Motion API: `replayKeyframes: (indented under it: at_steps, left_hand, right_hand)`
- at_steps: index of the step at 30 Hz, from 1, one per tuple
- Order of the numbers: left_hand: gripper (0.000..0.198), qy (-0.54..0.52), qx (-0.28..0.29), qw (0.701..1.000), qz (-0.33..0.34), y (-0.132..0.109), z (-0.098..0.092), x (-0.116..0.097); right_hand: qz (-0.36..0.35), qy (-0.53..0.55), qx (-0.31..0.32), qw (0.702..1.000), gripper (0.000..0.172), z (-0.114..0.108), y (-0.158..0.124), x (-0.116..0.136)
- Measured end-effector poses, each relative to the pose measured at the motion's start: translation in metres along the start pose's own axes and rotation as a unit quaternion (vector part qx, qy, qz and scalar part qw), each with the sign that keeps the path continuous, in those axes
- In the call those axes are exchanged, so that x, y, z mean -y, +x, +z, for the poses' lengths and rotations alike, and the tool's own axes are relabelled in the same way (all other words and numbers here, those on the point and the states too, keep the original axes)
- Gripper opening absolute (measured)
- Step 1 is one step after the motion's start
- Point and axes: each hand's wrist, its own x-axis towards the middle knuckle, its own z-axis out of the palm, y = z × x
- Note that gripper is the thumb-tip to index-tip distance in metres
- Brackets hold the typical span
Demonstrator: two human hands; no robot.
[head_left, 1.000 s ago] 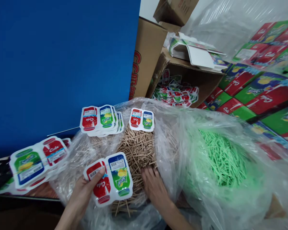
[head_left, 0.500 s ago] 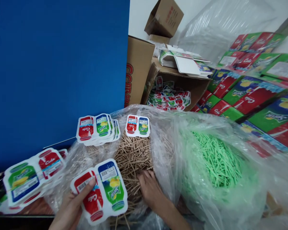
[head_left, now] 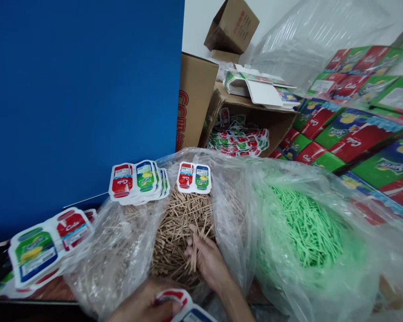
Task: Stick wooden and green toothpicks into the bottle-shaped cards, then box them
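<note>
At the lower edge, my left hand is closed on a jar-shaped Cola and Sprite packet, which is partly out of the picture. My right hand is over the heap of thin brown sticks in a clear plastic bag, its fingers closed round a few brown sticks. One more printed packet lies at the far end of the heap. To its left rests a stack of similar packets, and another stack sits at the far left.
Green sticks fill another clear bag on the right. Behind the bags, an open carton holds many packets. Printed Cola and Sprite boxes are piled at the right. A blue panel stands at the left.
My left hand has moved down and right with the packet, now tilted and partly out of view. My right hand has lifted out of the heap, turned, with a few sticks in its fingers.
</note>
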Motion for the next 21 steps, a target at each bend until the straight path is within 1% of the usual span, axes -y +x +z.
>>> replayKeyframes:
  at_steps: [1,2,3,5,7,11,13,15,18,20,21]
  left_hand:
    - [0.020,0.072,0.003,0.997,0.017,0.007,0.005,-0.004]
    - [0.019,0.125,0.005,0.992,0.020,0.014,0.011,-0.008]
    - [0.021,0.149,0.006,0.989,0.019,0.019,0.015,-0.011]
    - [0.024,0.165,0.004,0.986,0.016,0.028,0.022,-0.015]
    - [0.024,0.163,-0.004,0.986,0.016,0.033,0.026,-0.013]
    - [0.019,0.158,-0.006,0.987,0.021,0.034,0.027,-0.006]
    - [0.018,0.155,-0.009,0.988,0.020,0.031,0.023,-0.004]
    - [0.023,0.140,-0.023,0.989,0.029,0.026,0.014,-0.006]
    - [0.026,0.123,-0.061,0.986,0.089,0.015,-0.005,-0.013]
    - [0.022,0.157,-0.082,0.976,0.127,0.009,-0.015,-0.018]
    - [0.020,0.184,-0.081,0.969,0.141,0.007,-0.017,-0.020]
  right_hand:
    - [0.020,0.054,0.000,0.998,0.052,0.004,-0.002,0.000]
    - [0.035,0.079,0.007,0.996,0.053,0.007,-0.003,0.000]
    - [0.045,0.090,0.013,0.995,0.053,0.009,-0.005,-0.002]
    - [0.048,0.085,0.013,0.995,0.054,0.010,-0.007,-0.007]
    - [0.042,0.062,0.011,0.997,0.053,0.007,-0.008,-0.015]
    - [0.033,0.026,0.016,0.999,0.045,-0.007,-0.008,-0.024]
    - [0.015,-0.014,0.024,1.000,0.042,-0.015,-0.009,-0.026]
    - [0.013,-0.057,0.044,0.997,0.043,-0.023,-0.011,-0.027]
    - [0.020,-0.083,0.082,0.993,0.043,-0.030,-0.016,-0.027]
    - [0.007,-0.137,0.116,0.984,0.042,-0.029,-0.021,-0.023]
    - [-0.005,-0.180,0.136,0.974,0.042,-0.026,-0.025,-0.019]
